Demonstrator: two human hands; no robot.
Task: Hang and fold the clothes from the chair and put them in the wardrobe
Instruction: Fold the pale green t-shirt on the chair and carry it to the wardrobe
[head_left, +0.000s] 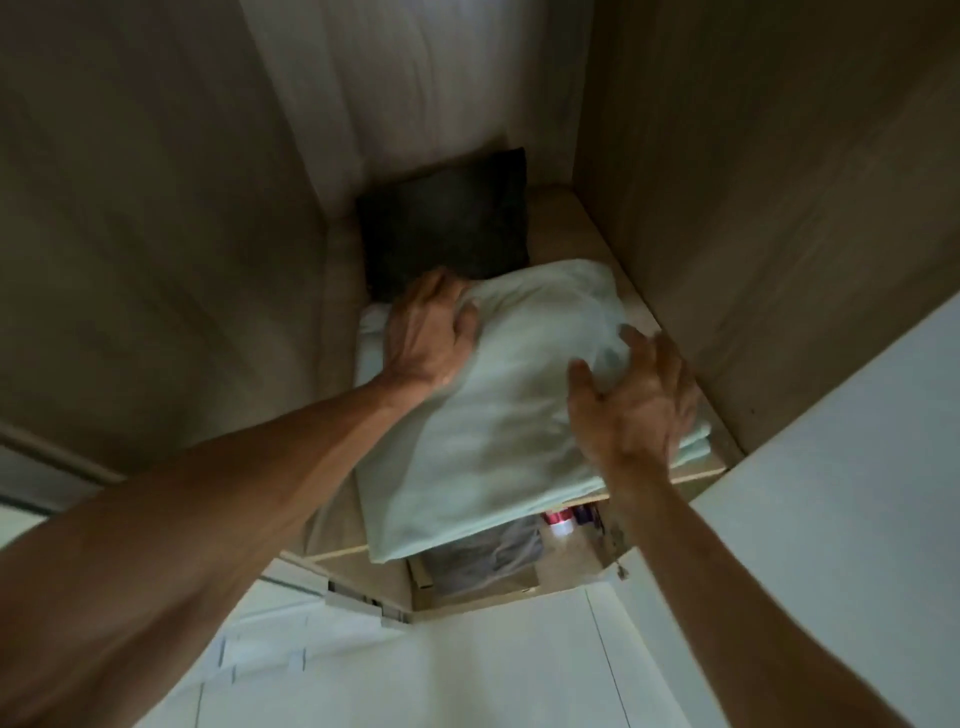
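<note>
A folded pale green garment (498, 431) lies on a wardrobe shelf (337, 525), its front edge hanging a little over the shelf's lip. My left hand (428, 332) rests on its far left corner with the fingers curled into the cloth. At the garment's right side, my right hand (631, 395) has its fingers spread and its palm against the fabric. A thinner folded pale layer (696, 447) shows under the garment at the right edge.
A dark cushion (447, 223) stands against the back of the shelf. Wooden side walls (779, 208) close in on both sides. Below the shelf are a grey folded item (483, 561), small red and purple things (563, 517), and the white wardrobe door (831, 519).
</note>
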